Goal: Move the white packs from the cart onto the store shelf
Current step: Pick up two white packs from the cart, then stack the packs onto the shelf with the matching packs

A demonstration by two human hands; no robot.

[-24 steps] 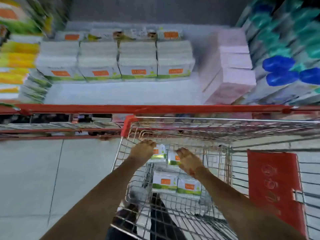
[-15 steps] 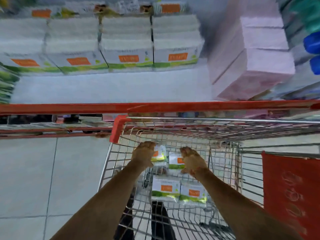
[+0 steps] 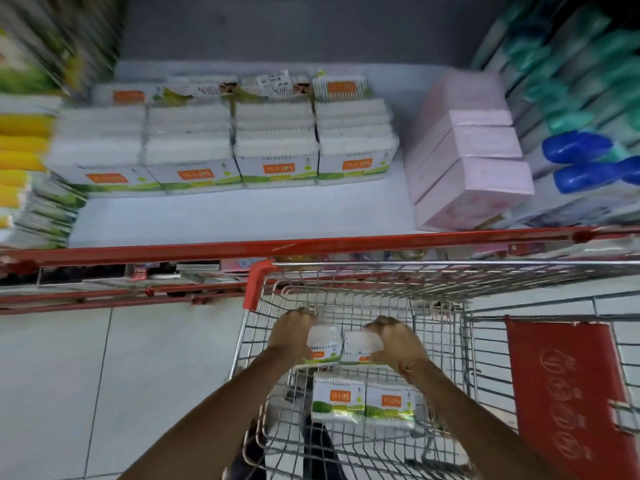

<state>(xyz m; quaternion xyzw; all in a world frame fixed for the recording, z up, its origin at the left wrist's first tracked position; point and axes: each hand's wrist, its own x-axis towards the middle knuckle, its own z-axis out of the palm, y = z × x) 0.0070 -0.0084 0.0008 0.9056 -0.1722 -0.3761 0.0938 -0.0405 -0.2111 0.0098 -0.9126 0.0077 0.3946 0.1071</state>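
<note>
Both my hands reach down into the wire cart (image 3: pixel 446 341). My left hand (image 3: pixel 292 336) grips a white pack (image 3: pixel 323 346) with an orange label and green band. My right hand (image 3: pixel 394 339) grips a second white pack (image 3: pixel 360 344) beside it. The two held packs touch each other and are tilted up off the cart floor. Two more white packs (image 3: pixel 363 400) lie flat side by side in the cart, nearer to me. On the store shelf (image 3: pixel 242 216) above stand rows of the same white packs (image 3: pixel 277 143), stacked toward the back.
Pink boxes (image 3: pixel 471 168) stand on the shelf's right, teal and blue packs (image 3: pixel 581 133) beyond them. Yellow and green packs (image 3: pixel 24 150) fill the left. A red rail (image 3: pixel 242 249) edges the shelf. The cart's red seat flap (image 3: pixel 568 393) is at right. Tiled floor lies left.
Both hands have closed on the two far packs and tipped them up off the cart floor. The camera view has tilted back up toward the shelf.
</note>
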